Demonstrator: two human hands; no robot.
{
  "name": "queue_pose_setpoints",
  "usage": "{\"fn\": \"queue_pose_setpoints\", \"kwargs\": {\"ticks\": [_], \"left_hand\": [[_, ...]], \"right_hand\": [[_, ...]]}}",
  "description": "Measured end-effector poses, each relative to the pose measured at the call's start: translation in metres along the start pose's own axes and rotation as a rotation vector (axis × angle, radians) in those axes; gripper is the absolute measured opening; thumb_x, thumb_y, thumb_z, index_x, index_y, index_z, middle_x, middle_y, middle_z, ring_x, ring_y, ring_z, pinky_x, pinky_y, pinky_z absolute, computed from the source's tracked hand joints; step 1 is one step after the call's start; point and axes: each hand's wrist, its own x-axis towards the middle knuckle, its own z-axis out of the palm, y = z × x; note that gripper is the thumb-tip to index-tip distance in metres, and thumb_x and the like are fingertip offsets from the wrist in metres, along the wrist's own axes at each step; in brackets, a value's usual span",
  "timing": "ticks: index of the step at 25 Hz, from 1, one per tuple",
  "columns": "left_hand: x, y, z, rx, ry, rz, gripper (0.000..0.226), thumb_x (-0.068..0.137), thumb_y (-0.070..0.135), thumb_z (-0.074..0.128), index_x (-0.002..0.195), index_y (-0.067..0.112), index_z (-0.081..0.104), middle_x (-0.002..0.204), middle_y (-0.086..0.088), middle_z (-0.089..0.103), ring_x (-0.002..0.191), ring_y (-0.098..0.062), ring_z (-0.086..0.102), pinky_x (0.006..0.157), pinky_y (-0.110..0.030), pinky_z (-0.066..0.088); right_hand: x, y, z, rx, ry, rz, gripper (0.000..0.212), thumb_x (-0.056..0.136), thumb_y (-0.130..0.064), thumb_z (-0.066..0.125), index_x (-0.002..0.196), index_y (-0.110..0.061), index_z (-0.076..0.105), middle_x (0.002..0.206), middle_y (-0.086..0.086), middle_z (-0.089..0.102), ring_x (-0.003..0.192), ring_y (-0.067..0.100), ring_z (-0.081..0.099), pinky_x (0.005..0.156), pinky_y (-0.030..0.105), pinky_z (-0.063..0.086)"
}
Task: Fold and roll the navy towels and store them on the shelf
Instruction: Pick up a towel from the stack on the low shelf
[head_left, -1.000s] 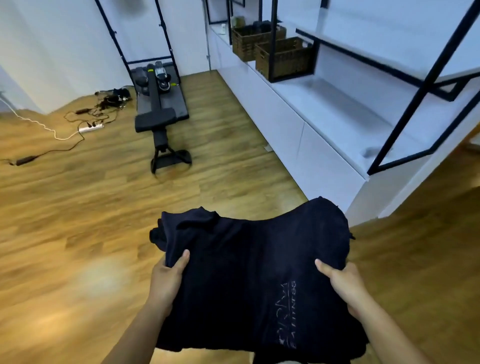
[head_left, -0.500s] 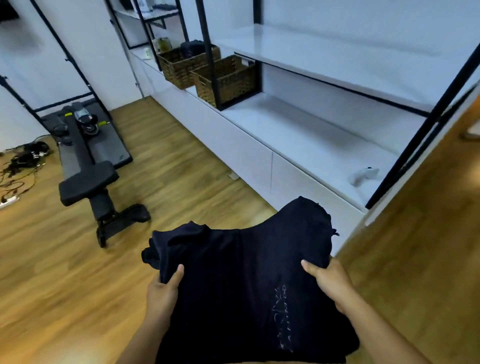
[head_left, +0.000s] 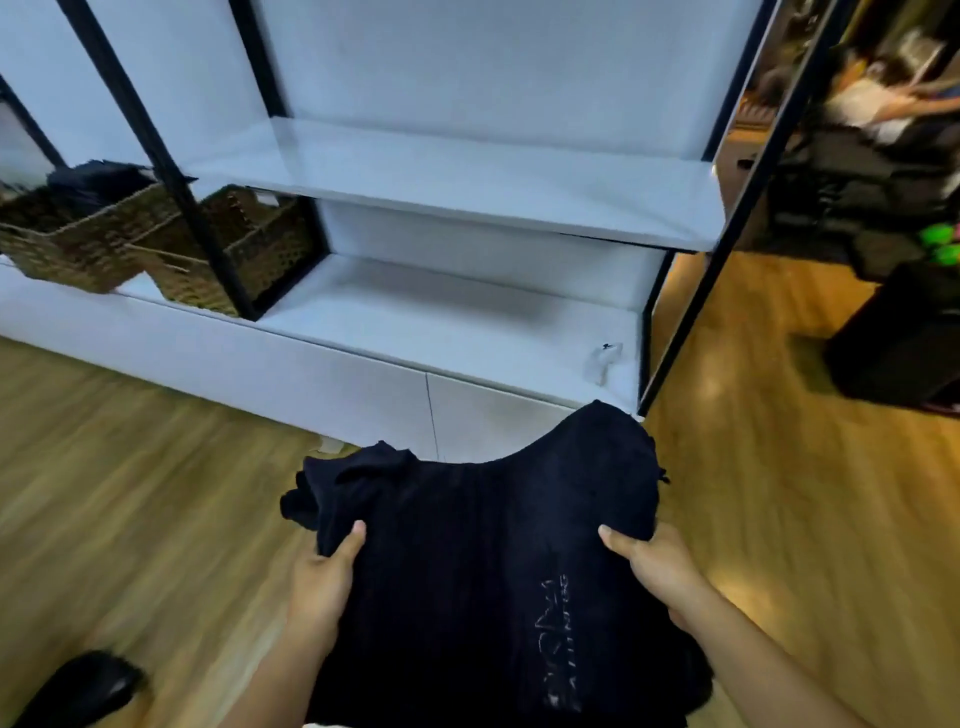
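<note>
A stack of navy towels (head_left: 478, 545) hangs in front of me, carried between both hands, with pale lettering on the top one near its right side. My left hand (head_left: 324, 582) grips the stack's left edge, thumb on top. My right hand (head_left: 654, 566) grips the right edge the same way. The white shelf unit (head_left: 467, 322) with black metal posts stands straight ahead, its low surface and the upper shelf board (head_left: 467, 187) both facing me.
Two wicker baskets (head_left: 156, 244) sit on the low surface at the left, one holding dark cloth. A small white object (head_left: 602, 361) lies near the shelf's right front corner. Wood floor surrounds me; dark furniture (head_left: 893, 332) stands at the right.
The view has swung right and closer to the shelf unit; the workout bench has left the frame. Both hands keep the same hold on the towels.
</note>
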Motion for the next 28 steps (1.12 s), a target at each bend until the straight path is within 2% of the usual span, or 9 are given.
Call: {"fn": "queue_pose_setpoints", "kwargs": {"ticks": [8, 12, 16, 20, 23, 25, 28], "left_hand": [[0.116, 0.101, 0.034, 0.087, -0.160, 0.094, 0.031, 0.089, 0.036, 0.070, 0.110, 0.013, 0.067, 0.101, -0.010, 0.072, 0.091, -0.029, 0.069, 0.076, -0.040, 0.056], [0.157, 0.155, 0.057, 0.131, -0.245, 0.140, 0.011, 0.091, 0.033, 0.069, 0.099, 0.025, 0.066, 0.101, -0.005, 0.073, 0.091, -0.025, 0.069, 0.071, -0.036, 0.055], [0.211, 0.203, 0.084, 0.137, -0.249, 0.166, 0.007, 0.091, 0.027, 0.068, 0.098, 0.025, 0.066, 0.100, -0.004, 0.071, 0.091, -0.025, 0.068, 0.070, -0.033, 0.053], [0.272, 0.243, 0.103, 0.142, -0.274, 0.142, 0.022, 0.091, 0.027, 0.069, 0.111, 0.025, 0.064, 0.105, -0.005, 0.070, 0.095, -0.027, 0.066, 0.077, -0.038, 0.053], [0.338, 0.268, 0.126, 0.145, -0.310, 0.127, 0.016, 0.089, 0.027, 0.071, 0.103, 0.031, 0.064, 0.106, -0.004, 0.070, 0.098, -0.028, 0.066, 0.087, -0.044, 0.053], [0.388, 0.283, 0.141, 0.150, -0.334, 0.118, 0.022, 0.087, 0.029, 0.072, 0.108, 0.029, 0.065, 0.110, -0.005, 0.070, 0.101, -0.030, 0.067, 0.090, -0.046, 0.053], [0.454, 0.302, 0.161, 0.125, -0.341, 0.108, 0.033, 0.088, 0.031, 0.073, 0.119, 0.024, 0.065, 0.110, -0.006, 0.072, 0.096, -0.027, 0.069, 0.083, -0.041, 0.056]], "right_hand": [[0.059, -0.056, 0.027, 0.116, 0.098, -0.005, 0.047, 0.085, -0.027, 0.075, 0.128, -0.016, 0.059, 0.113, -0.006, 0.068, 0.103, 0.017, 0.065, 0.094, 0.040, 0.053], [0.107, -0.092, 0.037, 0.157, 0.128, 0.009, 0.041, 0.086, -0.025, 0.074, 0.124, -0.014, 0.063, 0.108, -0.004, 0.070, 0.098, 0.018, 0.067, 0.086, 0.037, 0.055], [0.158, -0.124, 0.047, 0.211, 0.184, 0.032, 0.040, 0.086, -0.023, 0.074, 0.123, -0.014, 0.061, 0.110, -0.003, 0.068, 0.100, 0.020, 0.065, 0.087, 0.037, 0.053], [0.200, -0.153, 0.063, 0.206, 0.243, 0.041, 0.039, 0.088, -0.025, 0.072, 0.122, -0.023, 0.054, 0.114, -0.005, 0.062, 0.101, 0.019, 0.059, 0.091, 0.036, 0.049], [0.238, -0.179, 0.077, 0.198, 0.265, 0.032, 0.031, 0.090, -0.022, 0.070, 0.111, -0.030, 0.049, 0.111, -0.005, 0.061, 0.099, 0.018, 0.058, 0.089, 0.034, 0.047], [0.268, -0.192, 0.085, 0.160, 0.286, 0.029, 0.036, 0.090, -0.023, 0.070, 0.120, -0.028, 0.052, 0.116, -0.003, 0.060, 0.101, 0.018, 0.057, 0.089, 0.033, 0.046], [0.318, -0.215, 0.084, 0.092, 0.343, 0.025, 0.048, 0.091, -0.026, 0.069, 0.134, -0.015, 0.053, 0.122, 0.001, 0.059, 0.104, 0.018, 0.055, 0.088, 0.032, 0.043]]}}
